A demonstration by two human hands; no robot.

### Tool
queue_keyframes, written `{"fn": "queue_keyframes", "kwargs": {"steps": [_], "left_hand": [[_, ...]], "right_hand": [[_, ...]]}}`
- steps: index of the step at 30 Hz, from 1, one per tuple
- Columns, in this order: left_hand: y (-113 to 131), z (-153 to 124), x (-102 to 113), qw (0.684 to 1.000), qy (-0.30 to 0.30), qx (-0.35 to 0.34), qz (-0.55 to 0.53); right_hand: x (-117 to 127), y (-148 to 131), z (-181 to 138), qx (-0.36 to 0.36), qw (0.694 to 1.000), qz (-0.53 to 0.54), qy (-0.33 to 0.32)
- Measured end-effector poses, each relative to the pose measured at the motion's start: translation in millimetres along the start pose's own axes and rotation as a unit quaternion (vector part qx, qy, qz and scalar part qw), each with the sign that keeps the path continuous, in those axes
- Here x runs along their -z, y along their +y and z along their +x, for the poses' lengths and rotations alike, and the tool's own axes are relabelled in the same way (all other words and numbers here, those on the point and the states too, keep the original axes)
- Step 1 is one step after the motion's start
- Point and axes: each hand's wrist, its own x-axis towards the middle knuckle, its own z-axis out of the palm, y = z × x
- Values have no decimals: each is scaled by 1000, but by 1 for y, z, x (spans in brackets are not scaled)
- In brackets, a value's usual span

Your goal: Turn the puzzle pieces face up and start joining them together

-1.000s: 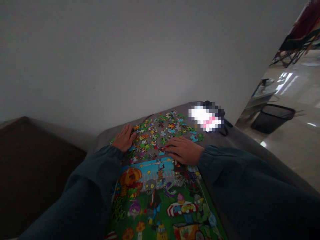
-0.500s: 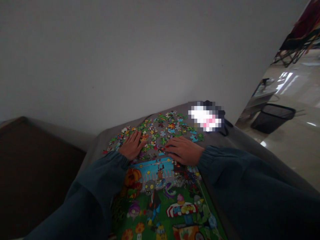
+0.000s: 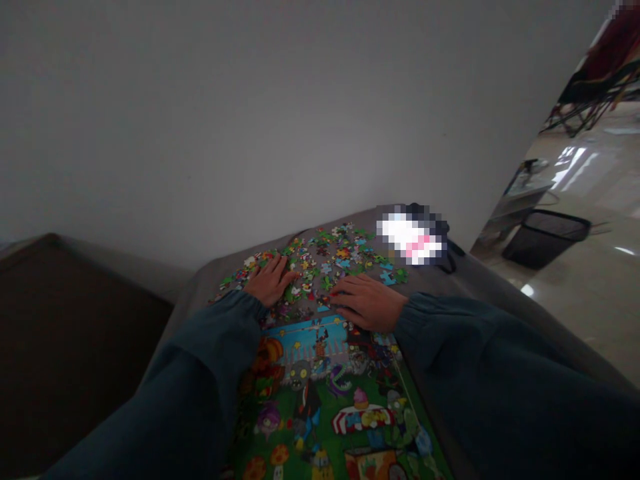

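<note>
Loose jigsaw pieces [image 3: 326, 268] in many colours lie scattered over the grey cloth surface. My left hand [image 3: 270, 280] rests flat on their left part, fingers spread. My right hand [image 3: 367, 301] lies palm down at the near right side of the pieces, its fingers stretched out to the left, with small red and dark bits at the fingertips. Close below both hands is a jigsaw picture [image 3: 320, 393] with cartoon zombies, plants and a blue strip along its far edge. The right hand covers its far right corner. What lies under the palms is hidden.
A bright, pixelated object [image 3: 413, 237] lies at the far right of the grey surface [image 3: 480, 293], by a dark strap. A plain wall [image 3: 300, 120] rises behind. A dark brown panel [image 3: 75, 353] stands left. On the floor at right is a black mesh basket [image 3: 545, 237].
My left hand has slid slightly right and away from me across the loose pieces. My right hand stays nearly in place.
</note>
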Motion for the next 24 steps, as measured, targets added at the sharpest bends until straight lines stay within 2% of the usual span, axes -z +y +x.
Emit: {"fn": "queue_keyframes", "kwargs": {"steps": [5,12,19,24], "left_hand": [[0,9,2,1000,-8,6,0],[5,1,4,999,-40,-16,-14],[18,-9,8,999,-39,-11,-25],[9,0,22,1000,-14,-10,-24]], "right_hand": [[1,0,0,-4,1000,-8,-8],[2,-1,1,-3,1000,-4,-7],[1,0,0,-3,1000,-7,-8],[0,1,0,-3,1000,-5,-12]]}}
